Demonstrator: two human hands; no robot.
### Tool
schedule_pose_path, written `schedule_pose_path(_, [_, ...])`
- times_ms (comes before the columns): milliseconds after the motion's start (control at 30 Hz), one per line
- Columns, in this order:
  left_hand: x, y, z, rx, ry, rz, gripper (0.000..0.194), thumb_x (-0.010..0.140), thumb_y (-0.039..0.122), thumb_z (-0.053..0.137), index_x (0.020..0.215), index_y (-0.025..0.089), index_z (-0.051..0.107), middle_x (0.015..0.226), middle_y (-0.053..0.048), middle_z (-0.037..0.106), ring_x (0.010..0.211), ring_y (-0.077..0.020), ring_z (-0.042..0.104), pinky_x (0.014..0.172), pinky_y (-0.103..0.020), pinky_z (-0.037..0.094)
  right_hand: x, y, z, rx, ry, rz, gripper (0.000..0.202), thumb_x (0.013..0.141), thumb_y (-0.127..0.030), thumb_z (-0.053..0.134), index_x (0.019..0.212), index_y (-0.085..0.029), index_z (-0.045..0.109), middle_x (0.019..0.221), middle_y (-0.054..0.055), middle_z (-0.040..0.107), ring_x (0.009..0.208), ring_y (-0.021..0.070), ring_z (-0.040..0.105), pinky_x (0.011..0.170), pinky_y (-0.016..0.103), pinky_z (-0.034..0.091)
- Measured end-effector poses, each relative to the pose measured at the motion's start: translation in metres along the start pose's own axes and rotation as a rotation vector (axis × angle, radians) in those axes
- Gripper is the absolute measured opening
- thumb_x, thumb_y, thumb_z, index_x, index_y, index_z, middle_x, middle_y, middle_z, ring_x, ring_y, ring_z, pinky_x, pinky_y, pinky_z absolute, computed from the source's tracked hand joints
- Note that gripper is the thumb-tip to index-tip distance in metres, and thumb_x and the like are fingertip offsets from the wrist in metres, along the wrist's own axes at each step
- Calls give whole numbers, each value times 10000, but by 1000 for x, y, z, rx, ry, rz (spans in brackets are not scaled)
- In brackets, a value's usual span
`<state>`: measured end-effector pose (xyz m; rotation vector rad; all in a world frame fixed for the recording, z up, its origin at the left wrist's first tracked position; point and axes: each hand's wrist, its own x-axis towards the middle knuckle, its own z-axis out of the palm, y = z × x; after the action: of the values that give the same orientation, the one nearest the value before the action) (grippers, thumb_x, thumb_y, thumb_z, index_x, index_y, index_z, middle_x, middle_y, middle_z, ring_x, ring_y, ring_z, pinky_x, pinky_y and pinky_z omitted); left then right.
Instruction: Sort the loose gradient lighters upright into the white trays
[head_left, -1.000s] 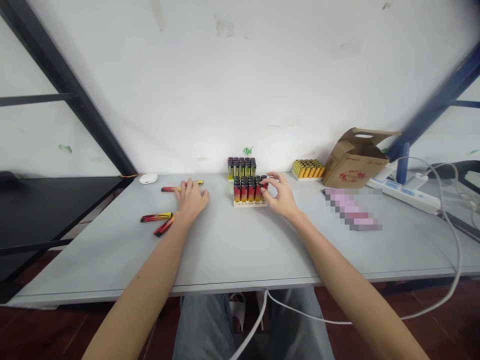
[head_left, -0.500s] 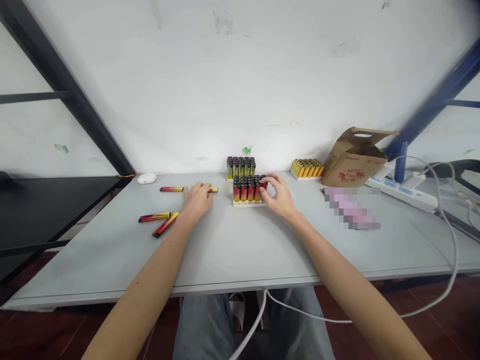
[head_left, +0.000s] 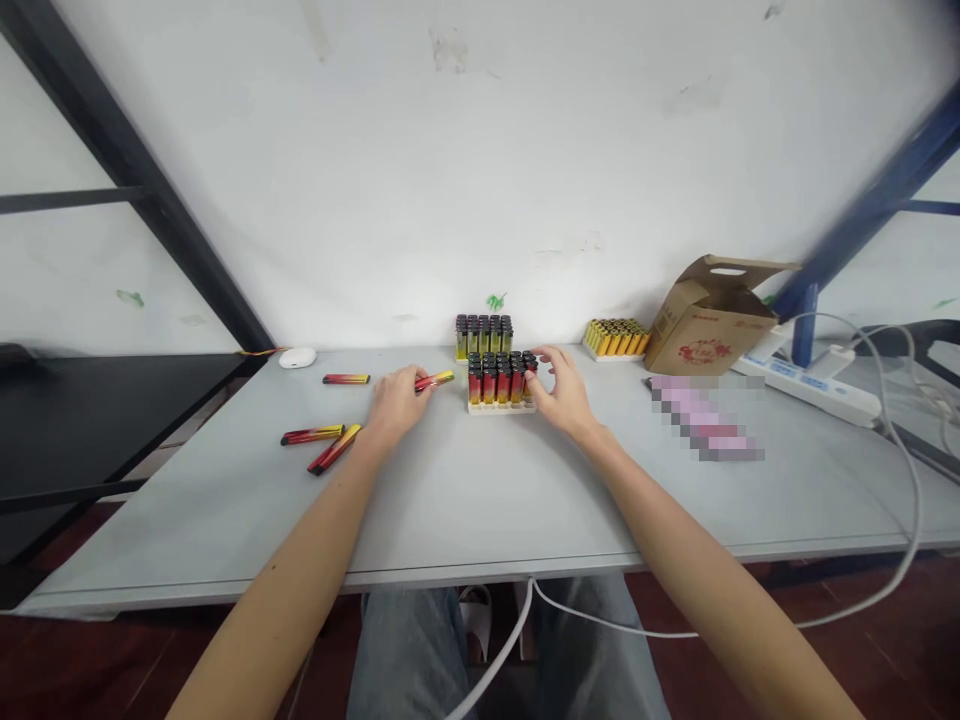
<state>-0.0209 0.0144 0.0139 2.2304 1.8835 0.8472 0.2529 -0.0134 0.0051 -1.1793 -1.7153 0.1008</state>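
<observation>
The head view shows the left hand point(head_left: 395, 404) closed in a grip on a red-and-yellow stick lighter point(head_left: 435, 380) just left of the tray of red lighters point(head_left: 500, 384) on the worktop point(head_left: 480, 490), while the right hand point(head_left: 562, 392), fingers loosely curled, touches the tray's right edge.

On the table point(head_left: 465, 500), the left hand point(head_left: 396, 405) rests left of the near tray of lighters point(head_left: 500, 381), holding one stick point(head_left: 434, 380); the right hand point(head_left: 564, 395) touches that tray's right side. A second tray point(head_left: 483, 335) stands behind it by the wall. Three more sticks point(head_left: 330, 445) lie further left, an earbud case point(head_left: 298, 357) behind them. Right lie another tray point(head_left: 615, 338), a cardboard box point(head_left: 709, 315) and a power strip point(head_left: 814, 385).
</observation>
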Motion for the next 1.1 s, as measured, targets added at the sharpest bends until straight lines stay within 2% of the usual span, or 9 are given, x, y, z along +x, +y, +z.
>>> schedule_pose_path(100, [1,10,-5,-323,118,-21,197,763,332,659,901,191,665,936,-79,718,902,-242,648,867,-366,475,1,2,1,2,11,11,325,853,-305,511,1164,-218,546,1199,114,574,1114,280,540,942,466,468])
schedule_pose_path(200, [2,18,-6,-653,159,-82,274,723,385,704,880,163,671,889,-72,712,844,-209,650,817,-330,497,1,3,1,-1,14,15,316,862,-308,502,1161,-218,548,1198,115,574,1113,281,539,943,470,467])
schedule_pose_path(367, [4,24,-1,-1112,83,-222,348,787,495,642,876,162,598,866,-58,685,845,-175,652,790,-304,511,0,4,1,-17,7,21,312,876,-314,489,1168,-220,544,1218,120,565,1127,283,530,949,473,463])
schedule_pose_path(467, [2,28,-2,-1294,18,-271,327,876,515,527,919,192,498,769,-18,648,712,-144,652,709,-302,518,-1,5,2,-17,24,40,379,882,-330,488,1240,-203,493,1239,140,555,1107,281,542,940,484,466])
schedule_pose_path(600, [-4,34,-8,-1408,-54,-235,253,898,455,510,944,207,494,607,74,500,424,-68,454,526,-235,453,-1,5,3,-10,55,65,488,889,-346,483,1340,-181,397,1275,169,532,1108,280,543,932,492,465])
schedule_pose_path(700, [-7,37,-13,-1479,-167,-223,303,905,479,451,893,191,543,573,72,422,377,-57,327,442,-218,363,-1,4,3,-13,57,82,492,899,-355,466,1350,-175,389,1283,175,525,1118,282,539,935,490,463])
schedule_pose_path(833, [-7,38,-14,-1552,-254,-242,460,916,539,340,743,172,558,547,29,398,444,-94,375,491,-243,389,-1,4,2,-19,48,88,484,909,-367,447,1353,-182,392,1303,175,515,1117,281,541,937,489,462])
schedule_pose_path(967, [-8,38,-14,-1620,-342,-239,439,889,531,385,639,185,484,519,35,328,471,-114,375,517,-250,402,-1,4,3,-27,49,93,492,913,-373,439,1360,-176,383,1311,177,510,1121,276,539,937,483,464])
schedule_pose_path(1100, [-10,39,-13,-1665,-451,-239,385,877,486,408,642,184,449,546,24,350,495,-128,404,508,-258,412,-2,3,4,-28,46,99,493,912,-374,442,1358,-172,383,1308,174,511,1120,273,540,937,484,466])
